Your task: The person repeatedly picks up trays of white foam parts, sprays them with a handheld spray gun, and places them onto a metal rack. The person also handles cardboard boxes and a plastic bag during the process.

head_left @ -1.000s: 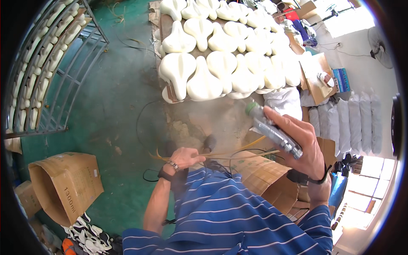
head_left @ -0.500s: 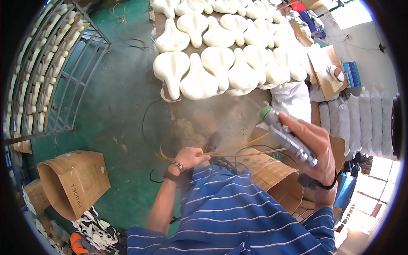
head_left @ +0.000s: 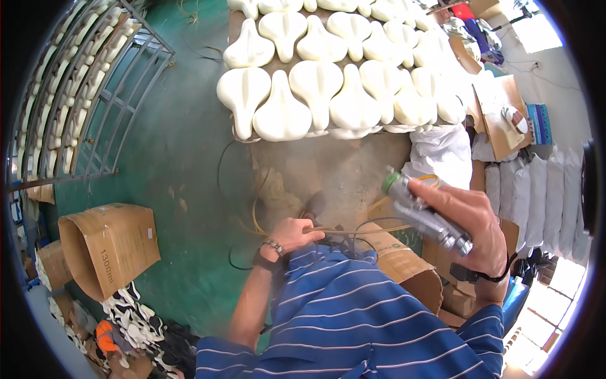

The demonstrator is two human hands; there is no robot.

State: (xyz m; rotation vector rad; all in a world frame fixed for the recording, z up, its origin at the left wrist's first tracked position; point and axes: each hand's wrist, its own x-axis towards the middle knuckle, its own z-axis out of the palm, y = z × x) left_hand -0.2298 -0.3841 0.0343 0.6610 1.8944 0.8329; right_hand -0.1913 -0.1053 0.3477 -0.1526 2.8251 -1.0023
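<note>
My right hand [head_left: 476, 221] is closed around a grey metal spray gun [head_left: 421, 213] with a green ring at its nozzle. The gun tilts up and to the left, toward several cream-white bicycle saddle foams [head_left: 282, 114] lying in rows, narrow and wide ends alternating. A pale haze hangs between the nozzle and the front row. At my waist, my left hand [head_left: 293, 235] is closed on a thin yellowish hose [head_left: 360, 232], which runs across toward the gun. Part of the hose is hidden behind my right hand.
A metal rack [head_left: 129, 95] at the far left holds more saddle foams. An open cardboard box [head_left: 129, 246] stands at left, another box [head_left: 410, 268] right of my body. White sacks [head_left: 536, 199] line the right side. Dark cables and hose loops lie on the green floor [head_left: 183, 240].
The view has shifted slightly, so the saddle foams sit higher and further left. The hose now bends in a wider loop beside my left hand. Both hands keep their hold.
</note>
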